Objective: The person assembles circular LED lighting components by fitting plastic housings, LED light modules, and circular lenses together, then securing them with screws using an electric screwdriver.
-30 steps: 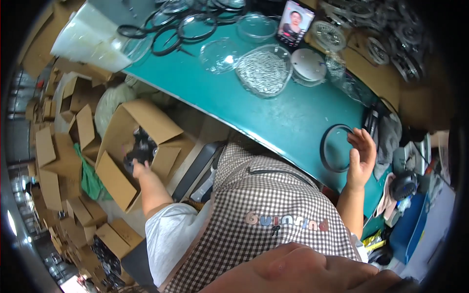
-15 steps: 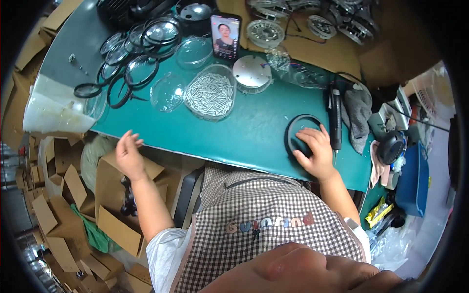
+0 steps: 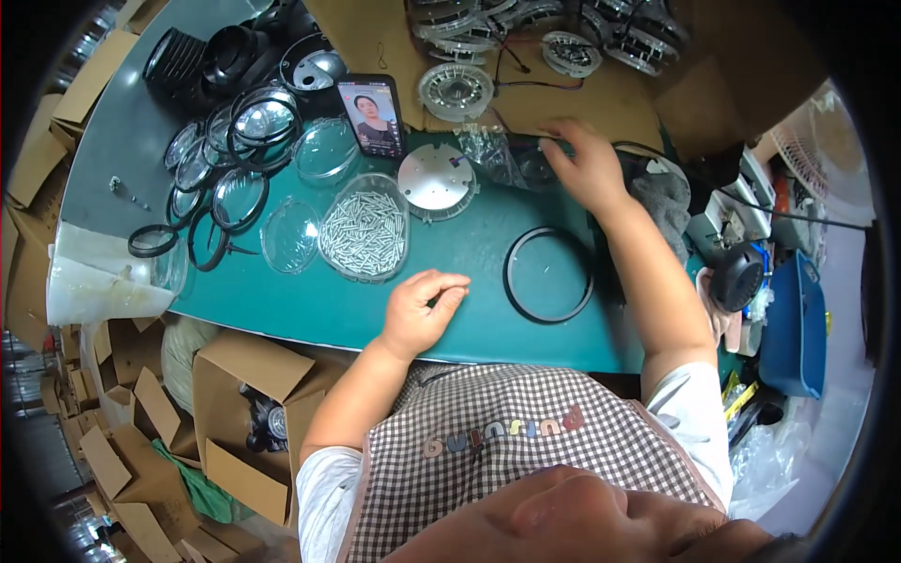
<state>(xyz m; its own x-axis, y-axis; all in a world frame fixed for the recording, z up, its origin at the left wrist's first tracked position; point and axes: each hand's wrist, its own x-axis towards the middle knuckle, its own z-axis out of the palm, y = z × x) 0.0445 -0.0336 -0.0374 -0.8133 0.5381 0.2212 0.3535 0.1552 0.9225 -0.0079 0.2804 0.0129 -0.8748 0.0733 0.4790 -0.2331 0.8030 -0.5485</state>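
Slim black plastic ring, right of my curled left grip (closure: I cannot tell); my right grip, blurred, spread.

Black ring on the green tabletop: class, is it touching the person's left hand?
Apart: the head view shows a strip of green tabletop between the black ring and the left hand.

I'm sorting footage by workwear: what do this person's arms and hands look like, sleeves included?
The left hand and right hand are ungloved. Both forearms are bare below short, loose, pale white sleeves, with no watch or bracelet visible. Whether there are rings is too small to tell.
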